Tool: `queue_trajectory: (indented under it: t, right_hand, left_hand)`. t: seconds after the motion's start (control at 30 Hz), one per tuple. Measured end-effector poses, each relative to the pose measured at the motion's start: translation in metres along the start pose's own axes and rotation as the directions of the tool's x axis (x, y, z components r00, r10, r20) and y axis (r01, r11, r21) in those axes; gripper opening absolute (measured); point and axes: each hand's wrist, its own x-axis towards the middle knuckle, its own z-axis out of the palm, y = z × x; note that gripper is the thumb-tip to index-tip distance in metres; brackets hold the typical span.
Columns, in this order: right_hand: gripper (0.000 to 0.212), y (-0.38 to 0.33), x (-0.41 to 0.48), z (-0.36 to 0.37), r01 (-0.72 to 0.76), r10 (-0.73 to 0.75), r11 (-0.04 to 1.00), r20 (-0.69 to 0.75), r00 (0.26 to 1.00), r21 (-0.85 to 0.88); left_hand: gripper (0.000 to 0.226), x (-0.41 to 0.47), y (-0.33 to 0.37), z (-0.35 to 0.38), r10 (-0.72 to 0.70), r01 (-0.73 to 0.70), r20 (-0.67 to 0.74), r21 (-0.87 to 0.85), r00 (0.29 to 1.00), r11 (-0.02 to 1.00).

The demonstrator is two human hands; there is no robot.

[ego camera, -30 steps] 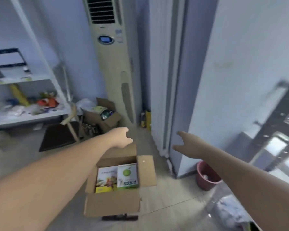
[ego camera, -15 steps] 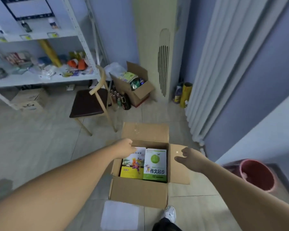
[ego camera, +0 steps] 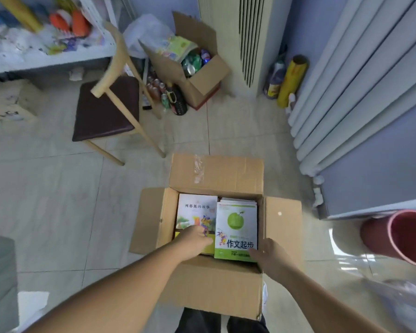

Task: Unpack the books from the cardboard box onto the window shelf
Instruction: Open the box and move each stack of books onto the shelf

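A: Both hands are down in the open cardboard box (ego camera: 216,292) on the floor, with 2 books on top, side by side.

B: Left hand (ego camera: 195,239) lies on the yellow book (ego camera: 196,212), fingers together on the cover.

A: Right hand (ego camera: 265,252) is at the near corner of the green apple book (ego camera: 235,227), thumb on the cover. Its fingers are hidden, so I can't call the grip.
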Motion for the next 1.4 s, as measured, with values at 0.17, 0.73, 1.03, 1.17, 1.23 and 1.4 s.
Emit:
queue_trajectory:
  t: [0.17,0.73,1.03,1.17,1.23,1.4]
  right_hand:
    - [0.034,-0.001,0.062,0.041,-0.1,0.098,0.983,0.023,0.995,0.154]
    - [0.084,0.012,0.161,0.117,-0.161,0.334,0.868,-0.312,0.89,0.47]
    - [0.076,0.02,0.164,0.116,-0.153,0.317,0.872,-0.3,0.9,0.465]
    - [0.077,0.026,0.161,0.116,-0.127,0.268,0.883,-0.262,0.927,0.452]
    - [0.074,0.028,0.158,0.115,-0.108,0.254,0.871,-0.252,0.934,0.479]
    - [0.08,0.03,0.154,0.113,-0.054,0.2,0.843,-0.219,0.955,0.536]
  left_hand:
    - [0.067,0.093,-0.009,0.016,-0.05,0.055,0.043,-0.136,0.998,0.989]
    - [0.057,0.206,-0.023,0.092,-0.092,0.068,-0.049,-0.358,0.995,0.931]
    - [0.076,0.208,-0.014,0.095,-0.18,0.117,-0.07,-0.526,0.981,0.843]
    - [0.053,0.212,-0.019,0.088,-0.044,0.075,0.066,-0.592,0.997,0.803]
    - [0.065,0.213,-0.022,0.084,-0.006,0.074,0.112,-0.613,0.994,0.787]
    - [0.059,0.203,-0.036,0.067,0.026,0.116,0.194,-0.681,0.981,0.723]
